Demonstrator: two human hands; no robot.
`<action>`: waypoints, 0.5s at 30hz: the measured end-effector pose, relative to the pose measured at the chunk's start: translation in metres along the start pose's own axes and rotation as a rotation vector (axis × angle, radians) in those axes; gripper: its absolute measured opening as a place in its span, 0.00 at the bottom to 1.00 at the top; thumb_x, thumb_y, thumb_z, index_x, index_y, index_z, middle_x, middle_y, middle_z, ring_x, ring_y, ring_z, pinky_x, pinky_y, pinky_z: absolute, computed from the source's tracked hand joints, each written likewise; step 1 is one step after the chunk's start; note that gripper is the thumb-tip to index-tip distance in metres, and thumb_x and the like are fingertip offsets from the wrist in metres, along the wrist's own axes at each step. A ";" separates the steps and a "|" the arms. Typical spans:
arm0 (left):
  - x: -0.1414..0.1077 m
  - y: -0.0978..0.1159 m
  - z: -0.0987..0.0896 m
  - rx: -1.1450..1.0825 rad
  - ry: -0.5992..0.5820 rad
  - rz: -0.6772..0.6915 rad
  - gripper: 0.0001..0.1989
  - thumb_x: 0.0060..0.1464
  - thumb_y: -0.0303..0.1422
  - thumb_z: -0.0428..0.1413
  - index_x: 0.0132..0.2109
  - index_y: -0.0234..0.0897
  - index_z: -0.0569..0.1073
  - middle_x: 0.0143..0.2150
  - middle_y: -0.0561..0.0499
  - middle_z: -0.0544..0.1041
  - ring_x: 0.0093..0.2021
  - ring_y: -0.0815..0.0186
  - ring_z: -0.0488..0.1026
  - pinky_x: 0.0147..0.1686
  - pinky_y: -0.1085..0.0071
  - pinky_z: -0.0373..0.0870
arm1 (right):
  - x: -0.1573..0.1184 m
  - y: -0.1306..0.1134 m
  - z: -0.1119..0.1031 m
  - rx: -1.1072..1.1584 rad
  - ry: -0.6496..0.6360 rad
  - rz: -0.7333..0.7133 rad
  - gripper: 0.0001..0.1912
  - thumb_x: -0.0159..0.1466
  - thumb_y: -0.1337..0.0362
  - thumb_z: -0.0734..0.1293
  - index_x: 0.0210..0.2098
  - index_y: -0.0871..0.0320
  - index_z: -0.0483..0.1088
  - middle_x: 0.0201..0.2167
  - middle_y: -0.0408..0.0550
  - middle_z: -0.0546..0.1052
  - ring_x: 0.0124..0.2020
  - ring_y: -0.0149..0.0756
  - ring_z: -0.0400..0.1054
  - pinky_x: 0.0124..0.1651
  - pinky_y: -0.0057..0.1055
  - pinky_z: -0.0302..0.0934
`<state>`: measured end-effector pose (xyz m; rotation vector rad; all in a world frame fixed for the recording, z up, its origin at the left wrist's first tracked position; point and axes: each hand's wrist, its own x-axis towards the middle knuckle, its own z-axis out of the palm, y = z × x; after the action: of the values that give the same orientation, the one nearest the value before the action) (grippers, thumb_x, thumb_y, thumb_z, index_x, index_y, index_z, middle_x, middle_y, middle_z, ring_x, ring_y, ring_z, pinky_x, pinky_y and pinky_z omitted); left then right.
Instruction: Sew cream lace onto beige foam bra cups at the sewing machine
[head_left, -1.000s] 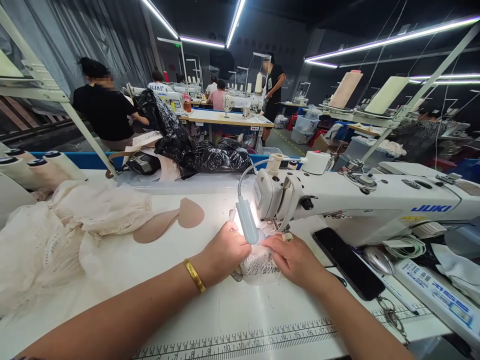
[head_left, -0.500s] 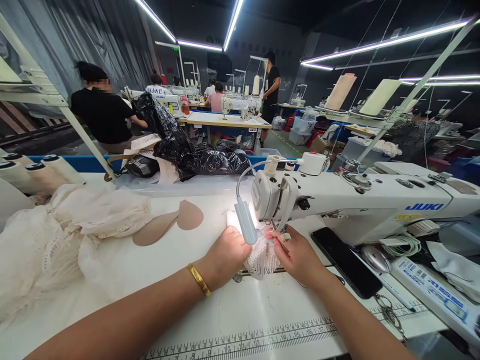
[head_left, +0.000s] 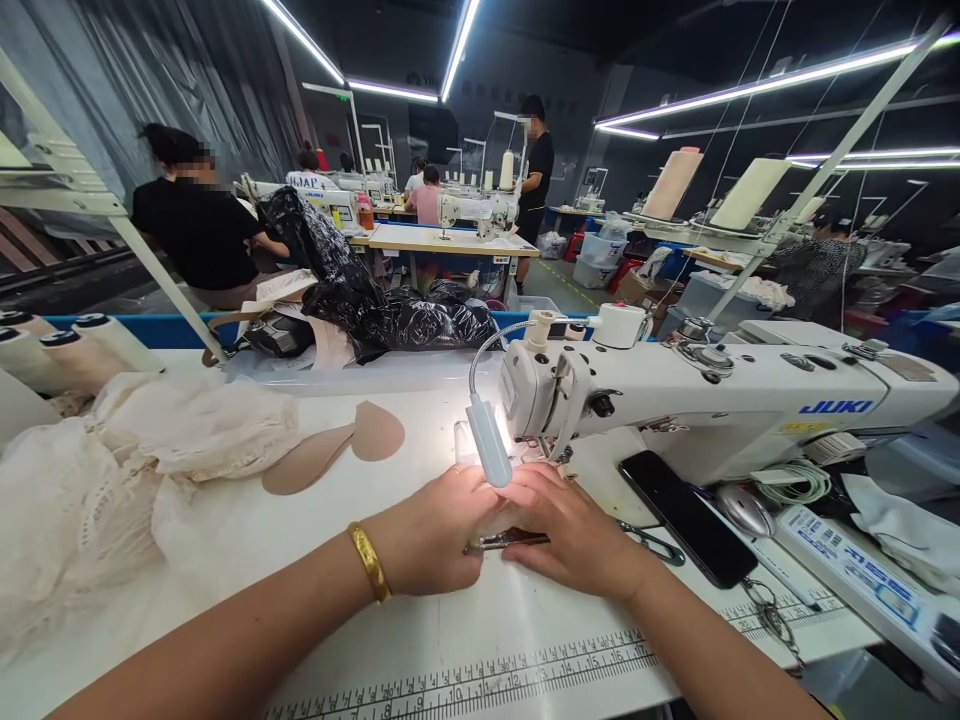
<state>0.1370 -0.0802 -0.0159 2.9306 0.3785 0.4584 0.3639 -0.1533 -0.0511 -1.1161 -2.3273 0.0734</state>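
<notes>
My left hand [head_left: 442,530], with a gold bangle on its wrist, curls around pale lace fabric [head_left: 492,520] below the sewing machine's needle area. My right hand [head_left: 574,530] closes on the same fabric from the other side, its fingers reaching across to my left fingertips. Most of the fabric is hidden under both hands. A grey gooseneck lamp [head_left: 489,440] hangs over them and covers some fingers. Just behind stands the head of the white sewing machine [head_left: 720,390]. Between my thumbs shows a narrow metallic strip [head_left: 514,540], whose kind I cannot make out.
Cream lace fabric [head_left: 82,490] is heaped at left, beside beige teardrop-shaped pieces [head_left: 322,455]. Scissors [head_left: 652,541], a black phone [head_left: 686,515] and a mouse [head_left: 744,510] lie at right. Thread cones [head_left: 112,340] and a black plastic bag [head_left: 405,320] stand behind. Co-workers sit farther back.
Both hands have come closer together and down over the fabric, hiding the lace that showed between them. My right fingers have moved left, off the presser foot area. The scissors handles now show.
</notes>
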 end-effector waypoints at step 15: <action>-0.002 -0.016 0.011 0.164 -0.044 0.038 0.15 0.40 0.15 0.53 0.31 0.38 0.62 0.32 0.53 0.71 0.28 0.65 0.62 0.30 0.66 0.54 | -0.005 0.021 0.013 -0.268 0.032 0.130 0.21 0.65 0.80 0.57 0.46 0.54 0.74 0.41 0.50 0.80 0.40 0.41 0.70 0.44 0.36 0.62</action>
<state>0.1351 -0.0667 -0.0297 3.1057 0.3729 0.3838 0.3748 -0.1409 -0.0702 -1.3876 -2.2812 -0.2122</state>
